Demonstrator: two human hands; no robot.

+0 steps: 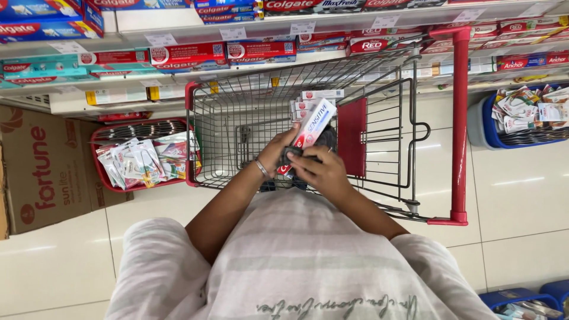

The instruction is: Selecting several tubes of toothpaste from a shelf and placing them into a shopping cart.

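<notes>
The toothpaste carton [314, 123] is a long, narrow box, white on its main face with a red band at the lower end and pale blue lettering along its length. It is tilted, upper end leaning right, and sits above the near rim of the shopping cart [237, 127], just over the basket opening.

The left hand [277, 153] wraps the carton's lower left side, fingers curled against it; a thin bangle circles the wrist. The right hand [323, 172] closes on the carton's lower end from the right, fingers bent around a dark object there that cannot be identified. Both hands are pressed onto the carton.

Inside the cart, more white-and-red cartons [314, 101] lie stacked against the far wire wall, directly beyond the held carton. The rest of the basket floor is bare wire.

Left of the cart, a red basket [139, 127] of packets stands close, with a brown cardboard box [41, 172] further left. The shelf [278, 26] edge runs just beyond the cart. Right of the cart's red handle [459, 124], open floor tile extends to a blue bin [504, 133].
</notes>
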